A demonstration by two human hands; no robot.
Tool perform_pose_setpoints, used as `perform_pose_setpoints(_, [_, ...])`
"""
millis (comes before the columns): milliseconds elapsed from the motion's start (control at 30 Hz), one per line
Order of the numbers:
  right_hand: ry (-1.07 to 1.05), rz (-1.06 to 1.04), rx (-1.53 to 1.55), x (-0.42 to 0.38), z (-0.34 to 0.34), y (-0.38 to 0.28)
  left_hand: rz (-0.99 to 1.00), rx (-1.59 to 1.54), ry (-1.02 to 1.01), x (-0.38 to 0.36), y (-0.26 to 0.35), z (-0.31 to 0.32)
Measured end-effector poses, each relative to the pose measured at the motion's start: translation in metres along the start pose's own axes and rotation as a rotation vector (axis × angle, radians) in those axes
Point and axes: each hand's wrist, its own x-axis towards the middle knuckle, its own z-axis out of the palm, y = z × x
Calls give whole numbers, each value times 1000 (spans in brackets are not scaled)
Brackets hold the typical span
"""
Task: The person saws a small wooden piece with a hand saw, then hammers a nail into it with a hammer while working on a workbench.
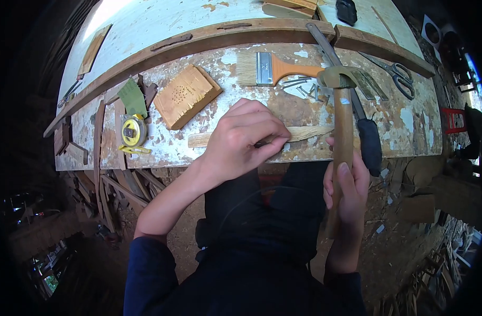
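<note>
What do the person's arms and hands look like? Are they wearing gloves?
No gloves: the left hand and right hand are bare. Dark navy sleeves cover both upper arms, pushed up so the forearms are bare. No rings, watch or markings show.

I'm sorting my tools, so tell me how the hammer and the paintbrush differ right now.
The hammer is gripped in the right hand and stands roughly upright; the paintbrush lies flat on the table, untouched. The hammer has a long plain wooden handle and a metal head; the paintbrush has a short orange handle, a metal band and pale bristles. Both are hand tools with handles.
</note>
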Motion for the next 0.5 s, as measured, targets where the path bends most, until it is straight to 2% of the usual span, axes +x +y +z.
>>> perform_pose_setpoints(100, [25, 33, 23, -26, 7, -9, -100, -39, 54, -2, 4, 0])
perform_pose_setpoints(300, [82, 92, -43, -74, 16, -27, -135, -95, 78, -3, -2, 1])
perform_pose_setpoints(367, [56, 68, -33, -86, 16, -25, -118, -112, 84, -3, -4, 1])
perform_pose_setpoints(500, [-22, 196, -61, -87, 17, -27, -145, -149, 64, -2, -2, -2])
